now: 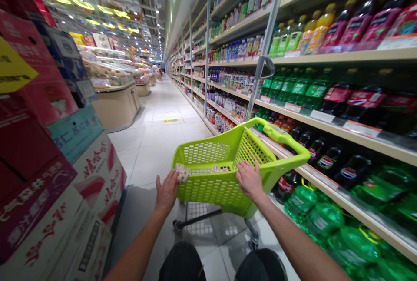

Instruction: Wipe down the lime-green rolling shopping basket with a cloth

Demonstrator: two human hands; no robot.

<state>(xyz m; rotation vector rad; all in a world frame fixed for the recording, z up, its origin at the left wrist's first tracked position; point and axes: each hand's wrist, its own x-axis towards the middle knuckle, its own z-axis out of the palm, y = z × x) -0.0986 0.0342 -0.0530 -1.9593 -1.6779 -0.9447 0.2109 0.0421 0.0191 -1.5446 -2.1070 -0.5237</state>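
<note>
- Left hand (167, 192): pinching spotted cloth (182, 173) at cart's (208, 192) left end.
- Right hand (250, 180): curled over near rim (213, 178), nearer handle (276, 135).
- Cart's long axis: crosswise.

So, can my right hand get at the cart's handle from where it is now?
Probably yes: your right hand is at the near rim of the green cart, and nothing visible blocks the way rightward to the handle.
</note>
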